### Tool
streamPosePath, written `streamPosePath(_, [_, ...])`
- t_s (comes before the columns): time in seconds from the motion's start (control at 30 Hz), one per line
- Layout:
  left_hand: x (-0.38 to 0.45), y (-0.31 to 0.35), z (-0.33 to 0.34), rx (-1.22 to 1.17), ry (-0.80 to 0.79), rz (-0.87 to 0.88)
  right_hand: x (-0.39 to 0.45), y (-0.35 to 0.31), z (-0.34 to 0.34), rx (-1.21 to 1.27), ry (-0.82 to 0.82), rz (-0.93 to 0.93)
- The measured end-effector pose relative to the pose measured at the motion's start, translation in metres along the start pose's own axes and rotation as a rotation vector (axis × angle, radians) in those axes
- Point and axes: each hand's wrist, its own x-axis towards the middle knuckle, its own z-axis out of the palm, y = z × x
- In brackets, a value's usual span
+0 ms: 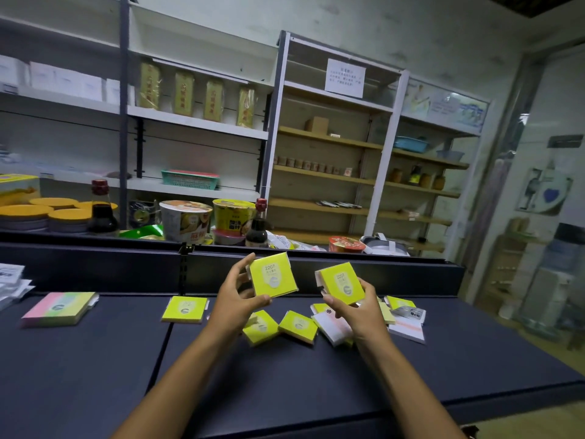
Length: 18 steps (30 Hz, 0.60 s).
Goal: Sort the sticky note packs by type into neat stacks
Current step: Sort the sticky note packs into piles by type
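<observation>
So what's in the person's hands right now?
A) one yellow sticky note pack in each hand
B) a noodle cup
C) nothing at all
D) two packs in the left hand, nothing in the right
A: the left hand grips one yellow sticky note pack and the right hand grips another yellow pack, both lifted above the dark table.

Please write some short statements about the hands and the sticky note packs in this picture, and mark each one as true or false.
1. Each hand holds a yellow pack. True: the left hand grips one yellow pack, the right hand grips another yellow pack.
2. The multicolour pack lies in the loose pile. False: it lies alone, far left on the dark shelf.
3. Both held packs rest on the shelf. False: they are lifted above it.
4. A single yellow pack lies left of the left hand. True.
</observation>
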Motion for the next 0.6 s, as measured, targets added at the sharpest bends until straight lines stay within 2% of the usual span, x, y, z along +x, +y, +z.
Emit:
streamPosePath(0.3, [-0.064,0.037,-0.021,0.071,0.084,-0.002,-0.044,-0.012,0.005,0.309,-0.002,0.116])
streamPosePath(0.6, [-0.101,0.065,-0.079,0.112,0.204,0.029,-0.076,-0.023,0.055,0.39,-0.066,0.153])
